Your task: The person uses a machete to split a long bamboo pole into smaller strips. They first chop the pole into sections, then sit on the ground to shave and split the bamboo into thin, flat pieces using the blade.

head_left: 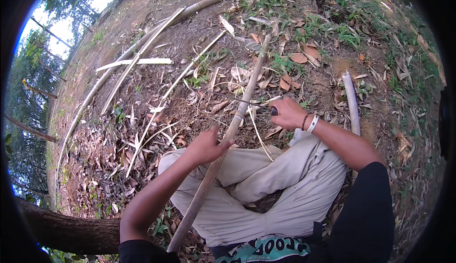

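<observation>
I sit cross-legged on the ground in light trousers. My left hand (205, 145) grips a long split bamboo strip (247, 89) that runs from beside my left knee up and away over the leaf litter. My right hand (287, 112) is closed on the dark handle of a long thin knife (228, 98). Its blade points left and lies across the strip just above my left hand. A bracelet and a white band sit on my right wrist. Thin pale shavings (260, 137) curl off the strip near the blade.
Several long bamboo poles and split strips (137, 59) lie across the dry leaves to the left and far side. A short bamboo piece (350, 102) rests to the right of my right arm. A thick log (71, 232) lies at the lower left. Grass tufts grow at the far right.
</observation>
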A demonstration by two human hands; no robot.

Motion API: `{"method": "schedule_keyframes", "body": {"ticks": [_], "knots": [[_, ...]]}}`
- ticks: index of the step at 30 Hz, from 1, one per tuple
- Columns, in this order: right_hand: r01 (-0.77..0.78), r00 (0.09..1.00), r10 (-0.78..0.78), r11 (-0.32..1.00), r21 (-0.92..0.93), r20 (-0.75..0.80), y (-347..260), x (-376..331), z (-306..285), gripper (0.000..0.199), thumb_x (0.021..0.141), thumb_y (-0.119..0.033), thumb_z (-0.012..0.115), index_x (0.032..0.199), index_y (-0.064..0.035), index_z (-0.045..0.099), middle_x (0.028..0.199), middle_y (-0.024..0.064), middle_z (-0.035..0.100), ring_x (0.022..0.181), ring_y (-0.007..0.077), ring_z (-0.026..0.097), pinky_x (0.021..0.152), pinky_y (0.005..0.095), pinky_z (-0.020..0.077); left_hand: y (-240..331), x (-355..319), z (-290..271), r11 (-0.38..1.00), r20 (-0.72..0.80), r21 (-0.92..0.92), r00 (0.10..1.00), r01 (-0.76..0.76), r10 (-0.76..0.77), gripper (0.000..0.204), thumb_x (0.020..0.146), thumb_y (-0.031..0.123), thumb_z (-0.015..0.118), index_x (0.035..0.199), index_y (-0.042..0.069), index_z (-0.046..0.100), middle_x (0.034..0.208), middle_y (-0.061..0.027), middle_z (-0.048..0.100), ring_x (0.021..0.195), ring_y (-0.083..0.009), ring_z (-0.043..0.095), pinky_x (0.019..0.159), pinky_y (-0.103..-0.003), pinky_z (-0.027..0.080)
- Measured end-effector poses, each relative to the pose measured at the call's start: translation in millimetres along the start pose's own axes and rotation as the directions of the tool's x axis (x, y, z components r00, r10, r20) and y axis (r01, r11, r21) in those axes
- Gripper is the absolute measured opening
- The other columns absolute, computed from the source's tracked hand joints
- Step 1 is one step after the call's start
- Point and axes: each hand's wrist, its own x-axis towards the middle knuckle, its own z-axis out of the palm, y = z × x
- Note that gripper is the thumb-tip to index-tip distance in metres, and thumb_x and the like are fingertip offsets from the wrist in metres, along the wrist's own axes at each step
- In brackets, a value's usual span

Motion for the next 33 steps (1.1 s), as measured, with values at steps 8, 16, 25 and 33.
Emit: {"method": "schedule_keyframes", "body": {"ticks": [8, 16, 25, 33], "knots": [[0.010, 0.936, 0.064, 0.978, 0.209, -0.346, 10.2, 1.3, -22.7, 0.021, 0.072, -0.021, 0.061, 0.080, -0.0022, 0.058, 0.070, 0.0205, 0.060, 0.071, 0.0420, 0.060, 0.068, 0.0499, 0.0474, -9.2, 71.5, 4.1, 0.864, 0.228, -0.442, 0.962, 0.241, -0.152, 0.045, 0.102, 0.036, 0.048, 0.126, -0.002, 0.050, 0.089, -0.0196, 0.065, 0.078, -0.0248, 0.066, 0.067, -0.041, 0.054], [0.242, 0.818, 0.008, 0.902, 0.358, -0.576, -28.2, -4.1, -53.6, 0.042, 0.090, -0.044, 0.061, 0.079, -0.0032, 0.059, 0.052, 0.0112, 0.051, 0.050, 0.0303, 0.056, 0.052, 0.0405, 0.0419, -128.8, 39.2, -177.9, 0.924, -0.453, 0.382, 0.869, -0.012, 0.198, 0.050, 0.103, 0.042, 0.041, 0.131, 0.002, 0.052, 0.088, -0.0240, 0.064, 0.075, -0.0348, 0.062, 0.075, -0.047, 0.048], [0.093, 0.887, -0.012, 0.984, 0.154, -0.461, -84.4, 3.0, -17.8, 0.049, 0.098, -0.049, 0.048, 0.078, -0.0042, 0.054, 0.053, 0.0181, 0.056, 0.054, 0.0389, 0.062, 0.050, 0.0505, 0.0470, -14.4, 61.3, -70.6, 0.969, -0.412, 0.191, 0.909, 0.153, -0.063, 0.036, 0.101, 0.031, 0.043, 0.103, -0.001, 0.059, 0.083, -0.0275, 0.064, 0.079, -0.0444, 0.065, 0.071, -0.054, 0.051], [-0.058, 0.910, 0.067, 0.998, 0.034, -0.409, -51.0, 28.3, 16.4, 0.045, 0.098, -0.046, 0.047, 0.083, -0.0039, 0.056, 0.055, 0.0207, 0.059, 0.056, 0.0423, 0.063, 0.050, 0.0514, 0.0497, 41.9, 52.3, -34.6, 0.985, -0.263, 0.123, 0.961, 0.121, -0.085, 0.032, 0.100, 0.024, 0.045, 0.097, -0.002, 0.062, 0.090, -0.0263, 0.068, 0.086, -0.0436, 0.067, 0.073, -0.054, 0.053]]}}
